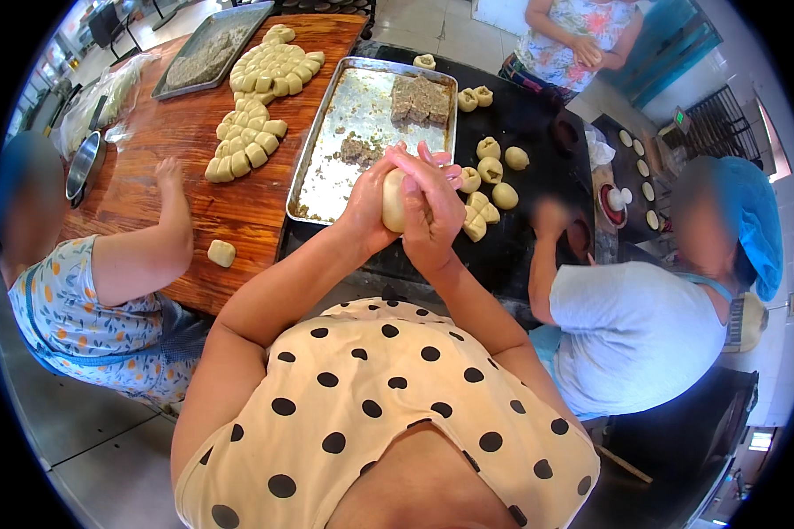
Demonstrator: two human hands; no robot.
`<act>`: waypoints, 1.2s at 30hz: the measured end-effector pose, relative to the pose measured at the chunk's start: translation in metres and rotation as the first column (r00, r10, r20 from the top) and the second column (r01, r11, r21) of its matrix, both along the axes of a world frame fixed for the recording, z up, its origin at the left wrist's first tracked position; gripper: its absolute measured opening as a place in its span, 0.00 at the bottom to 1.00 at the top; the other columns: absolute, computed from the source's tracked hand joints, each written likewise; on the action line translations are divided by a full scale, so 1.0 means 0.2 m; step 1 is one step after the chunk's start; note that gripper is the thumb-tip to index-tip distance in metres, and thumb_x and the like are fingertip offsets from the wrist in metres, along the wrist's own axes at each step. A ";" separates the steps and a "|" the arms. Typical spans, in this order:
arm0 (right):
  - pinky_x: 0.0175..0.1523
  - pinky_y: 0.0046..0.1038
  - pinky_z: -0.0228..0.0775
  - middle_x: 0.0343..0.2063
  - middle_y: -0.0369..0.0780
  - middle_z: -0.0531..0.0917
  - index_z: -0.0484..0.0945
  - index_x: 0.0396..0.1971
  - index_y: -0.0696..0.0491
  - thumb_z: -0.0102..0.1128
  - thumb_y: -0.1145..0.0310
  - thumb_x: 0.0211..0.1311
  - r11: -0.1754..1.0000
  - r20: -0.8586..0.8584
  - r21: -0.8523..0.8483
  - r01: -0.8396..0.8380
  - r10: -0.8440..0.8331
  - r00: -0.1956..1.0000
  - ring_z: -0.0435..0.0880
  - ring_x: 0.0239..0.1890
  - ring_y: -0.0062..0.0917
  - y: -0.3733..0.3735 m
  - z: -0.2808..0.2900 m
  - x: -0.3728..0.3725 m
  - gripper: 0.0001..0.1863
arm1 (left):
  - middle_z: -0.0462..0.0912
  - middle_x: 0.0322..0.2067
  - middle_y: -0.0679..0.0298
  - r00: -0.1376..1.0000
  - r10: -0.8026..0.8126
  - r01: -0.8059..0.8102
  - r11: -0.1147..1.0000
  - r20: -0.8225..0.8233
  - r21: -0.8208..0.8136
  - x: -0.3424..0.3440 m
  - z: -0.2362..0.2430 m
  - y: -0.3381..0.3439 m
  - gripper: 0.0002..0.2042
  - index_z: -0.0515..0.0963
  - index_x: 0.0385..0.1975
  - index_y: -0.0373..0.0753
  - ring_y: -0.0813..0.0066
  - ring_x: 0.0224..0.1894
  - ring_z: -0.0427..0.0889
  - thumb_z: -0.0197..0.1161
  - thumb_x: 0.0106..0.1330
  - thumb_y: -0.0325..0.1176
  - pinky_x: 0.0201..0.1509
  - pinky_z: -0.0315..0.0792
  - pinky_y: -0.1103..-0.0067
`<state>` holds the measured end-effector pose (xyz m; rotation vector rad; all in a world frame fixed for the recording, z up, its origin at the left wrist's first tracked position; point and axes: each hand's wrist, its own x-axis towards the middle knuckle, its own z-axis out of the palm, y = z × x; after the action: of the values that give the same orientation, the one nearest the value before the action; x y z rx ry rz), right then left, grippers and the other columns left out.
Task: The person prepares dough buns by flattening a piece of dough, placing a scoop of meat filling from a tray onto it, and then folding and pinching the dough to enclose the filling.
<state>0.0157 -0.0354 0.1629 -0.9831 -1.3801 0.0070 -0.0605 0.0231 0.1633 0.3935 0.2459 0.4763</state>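
My left hand (pixel 369 204) and my right hand (pixel 434 207) are closed together round a pale dough ball (pixel 393 204), their fingertips overlapping above it. Just beyond them lies a metal tray (pixel 322 115) with a block of brown filling (pixel 419 101) and a smaller heap of filling (pixel 359 152). To the right on the black worktop, several round filled dough balls (pixel 516 159) sit near a cluster of cut dough pieces (pixel 478 220).
Wooden table (pixel 176 150) holds dough pieces (pixel 273 70), a flour tray (pixel 207 57), a bowl (pixel 83 167). Co-workers stand left (pixel 97 326), right (pixel 635 335) and across (pixel 565 44). Flat dough rounds (pixel 648 189) lie on a griddle at right.
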 end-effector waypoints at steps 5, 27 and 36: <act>0.70 0.46 0.55 0.53 0.49 0.78 0.76 0.49 0.58 0.65 0.60 0.58 0.980 -0.270 -0.089 -0.177 0.147 0.951 0.73 0.61 0.39 0.01 0.01 -0.01 0.23 | 0.75 0.53 0.48 0.992 -0.084 0.092 0.991 -0.092 0.094 -0.05 0.00 0.07 0.31 0.66 0.58 0.29 0.57 0.56 0.77 0.38 0.75 0.56 0.63 0.71 0.67; 0.65 0.33 0.64 0.54 0.52 0.77 0.63 0.64 0.63 0.52 0.67 0.70 0.982 -0.310 -0.174 -0.070 0.013 0.951 0.77 0.58 0.36 0.10 -0.17 0.03 0.26 | 0.78 0.42 0.62 0.873 0.313 -0.297 0.950 -0.374 0.100 0.05 -0.12 0.05 0.15 0.72 0.51 0.38 0.72 0.43 0.81 0.50 0.73 0.41 0.47 0.77 0.75; 0.68 0.37 0.58 0.55 0.46 0.77 0.77 0.52 0.56 0.60 0.65 0.65 0.957 -0.111 -0.273 -0.099 0.071 0.991 0.74 0.59 0.37 -0.02 -0.12 0.16 0.18 | 0.72 0.56 0.59 0.941 -0.202 0.238 0.966 -0.273 0.105 -0.01 0.01 0.12 0.36 0.63 0.63 0.39 0.69 0.58 0.74 0.39 0.70 0.66 0.62 0.71 0.68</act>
<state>0.0478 -0.0397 0.1381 -1.1386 -1.3504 0.3193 -0.0625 0.0481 0.1648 0.6120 0.4207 0.2194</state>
